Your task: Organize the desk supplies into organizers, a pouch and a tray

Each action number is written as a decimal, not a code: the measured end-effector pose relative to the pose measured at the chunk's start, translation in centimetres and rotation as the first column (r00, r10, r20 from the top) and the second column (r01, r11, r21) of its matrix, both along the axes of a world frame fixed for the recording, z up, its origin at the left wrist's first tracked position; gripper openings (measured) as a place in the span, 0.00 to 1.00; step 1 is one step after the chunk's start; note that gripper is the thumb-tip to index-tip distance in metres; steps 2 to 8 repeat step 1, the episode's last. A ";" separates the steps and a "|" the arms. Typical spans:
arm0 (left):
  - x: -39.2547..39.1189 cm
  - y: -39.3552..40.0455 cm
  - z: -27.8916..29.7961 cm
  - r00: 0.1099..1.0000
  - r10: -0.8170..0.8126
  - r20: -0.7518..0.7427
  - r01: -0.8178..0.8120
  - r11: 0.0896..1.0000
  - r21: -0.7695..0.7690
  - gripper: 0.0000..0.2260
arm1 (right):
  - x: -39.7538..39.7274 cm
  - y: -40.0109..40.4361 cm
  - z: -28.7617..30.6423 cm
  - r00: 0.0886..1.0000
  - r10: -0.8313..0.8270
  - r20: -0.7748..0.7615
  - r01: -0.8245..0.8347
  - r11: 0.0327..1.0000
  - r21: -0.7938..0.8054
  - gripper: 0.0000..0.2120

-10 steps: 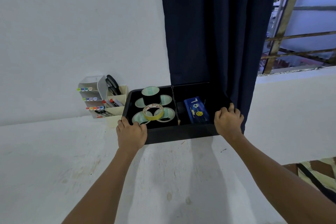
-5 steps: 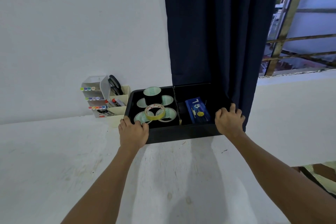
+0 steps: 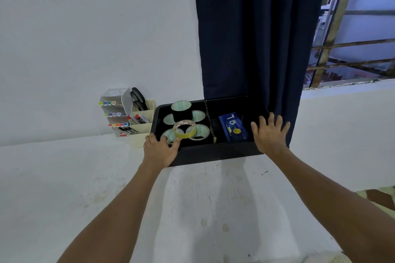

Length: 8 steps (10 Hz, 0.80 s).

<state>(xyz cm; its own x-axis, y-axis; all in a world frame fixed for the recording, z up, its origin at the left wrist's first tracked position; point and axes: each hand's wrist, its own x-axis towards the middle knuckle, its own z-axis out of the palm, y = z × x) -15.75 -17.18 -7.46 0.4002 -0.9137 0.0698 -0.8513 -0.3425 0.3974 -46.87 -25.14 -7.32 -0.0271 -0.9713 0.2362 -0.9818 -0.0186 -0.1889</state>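
A black tray (image 3: 213,153) stands on the white desk against the wall. Its left half holds several tape rolls, with a yellow roll (image 3: 184,130) lying on top and a black roll (image 3: 181,111) at the back. A blue pouch (image 3: 233,126) lies in the right half. My left hand (image 3: 160,149) rests on the tray's front left corner, fingers curled over the rim. My right hand (image 3: 270,132) hovers at the tray's right end with its fingers spread, holding nothing.
A white marker organizer (image 3: 116,113) and a cream pen holder (image 3: 143,119) with scissors (image 3: 138,97) stand left of the tray. A dark blue curtain (image 3: 252,32) hangs behind the tray. A barred window (image 3: 352,28) is at the right.
My right hand has let go of the tray's right end and spread its fingers. The tray has stayed against the wall, and my left hand still rests on its corner.
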 end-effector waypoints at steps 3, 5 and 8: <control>-0.3 1.0 2.9 0.999 -0.033 0.000 0.033 0.990 -0.140 0.25 | 2.6 1.1 2.5 0.975 0.217 0.048 -0.211 0.971 -0.110 0.24; -0.3 1.0 2.9 0.999 -0.033 0.000 0.033 0.990 -0.140 0.25 | 2.6 1.1 2.5 0.975 0.217 0.048 -0.211 0.971 -0.110 0.24; -0.3 1.0 2.9 0.999 -0.033 0.000 0.033 0.990 -0.140 0.25 | 2.6 1.1 2.5 0.975 0.217 0.048 -0.211 0.971 -0.110 0.24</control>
